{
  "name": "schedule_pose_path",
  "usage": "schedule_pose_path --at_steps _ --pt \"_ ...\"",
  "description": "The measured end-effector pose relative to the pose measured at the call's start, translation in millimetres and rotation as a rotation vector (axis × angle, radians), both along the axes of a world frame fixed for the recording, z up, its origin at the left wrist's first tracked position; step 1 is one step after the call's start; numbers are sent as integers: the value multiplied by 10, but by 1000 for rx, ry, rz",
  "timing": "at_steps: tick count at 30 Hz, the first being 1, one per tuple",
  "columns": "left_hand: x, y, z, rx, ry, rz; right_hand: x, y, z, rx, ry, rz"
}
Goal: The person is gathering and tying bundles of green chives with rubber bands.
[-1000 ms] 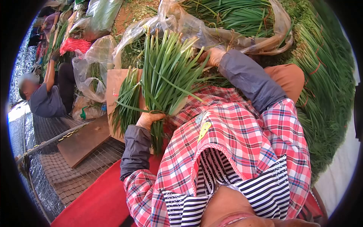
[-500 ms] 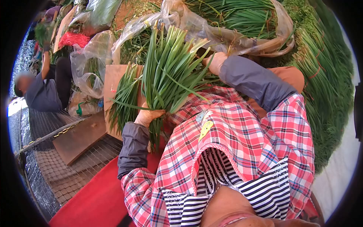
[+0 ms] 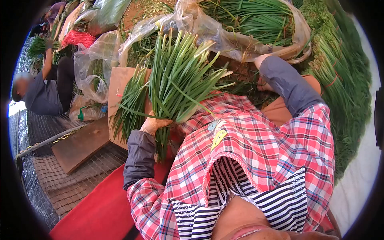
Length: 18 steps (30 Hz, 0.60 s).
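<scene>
Your left hand point(image 3: 153, 125) has its grip closed round the waist of a thick bunch of long green chive-like leaves point(image 3: 176, 80), fingers wrapped over the front. The bunch stands nearly upright, leaf tips fanning up and out, stem ends poking down below the fist. It sits just in front of your chest, over the red-and-white checked shirt point(image 3: 248, 148).

Your right hand point(image 3: 262, 85) is off to the right, low among loose green stalks, mostly hidden behind the grey sleeve point(image 3: 284, 82). Can't tell if that grip is open or closed. It's well apart from the held bunch.

Just left of the held bunch a smaller flat spray of the same green leaves point(image 3: 130, 108) lies against a brown cardboard sheet point(image 3: 120, 86). Behind the leaf tips, a crumpled clear plastic bag point(image 3: 208, 30) holds more green stalks. A big heap of tied green bundles point(image 3: 344, 88) runs down the right side.

Below your left forearm there's a red mat point(image 3: 100, 208), next to it a wire mesh floor point(image 3: 52, 180) with a flat brown board point(image 3: 82, 144) on it. Far left, another person in a grey top point(image 3: 38, 96) sits with one arm raised, near a red net bag point(image 3: 78, 39).
</scene>
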State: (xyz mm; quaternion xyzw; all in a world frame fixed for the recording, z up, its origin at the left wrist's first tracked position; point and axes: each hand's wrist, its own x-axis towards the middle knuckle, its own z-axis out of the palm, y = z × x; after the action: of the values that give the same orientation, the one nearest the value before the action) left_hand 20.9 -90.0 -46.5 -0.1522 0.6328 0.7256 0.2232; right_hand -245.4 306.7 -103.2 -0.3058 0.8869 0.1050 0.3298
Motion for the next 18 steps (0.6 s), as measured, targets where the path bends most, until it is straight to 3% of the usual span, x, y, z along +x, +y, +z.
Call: schedule_pose_path --at_steps 1,3,5,6,7,8,10,13,14,15,17,18 --pt "-8 24 13 17 -54 7 1 22 -71 -6 -11 2" --pt "-69 86 144 47 -163 14 -136 -270 -146 -810 -370 -407" --pt "-141 109 181 17 -163 -7 -86 -608 1 -1107 -799 -629" --pt "-155 96 197 -26 -134 -36 18 -912 -317 -1164 -858 -831" --pt "-171 99 185 -81 -88 -75 19 -1023 -190 -1187 -908 -717" --pt "-166 93 181 -121 -55 -100 22 -1115 -227 -1369 -772 -506" --pt "-126 94 171 -166 -22 -127 79 -1127 -312 -1475 -1262 -1277" --pt "-63 92 161 -122 -43 -96 157 -770 -196 -1104 -666 -1097" --pt "-58 93 158 -82 -57 -70 133 -532 -15 -1087 -584 -1046" --pt "-52 99 152 -43 -73 -42 36 -297 -53 -822 -191 -734" --pt "-49 93 106 -98 22 -90 38 -5 -293 -34 13 -188" --pt "-86 98 112 -128 74 -114 19 83 -269 -160 30 -220"
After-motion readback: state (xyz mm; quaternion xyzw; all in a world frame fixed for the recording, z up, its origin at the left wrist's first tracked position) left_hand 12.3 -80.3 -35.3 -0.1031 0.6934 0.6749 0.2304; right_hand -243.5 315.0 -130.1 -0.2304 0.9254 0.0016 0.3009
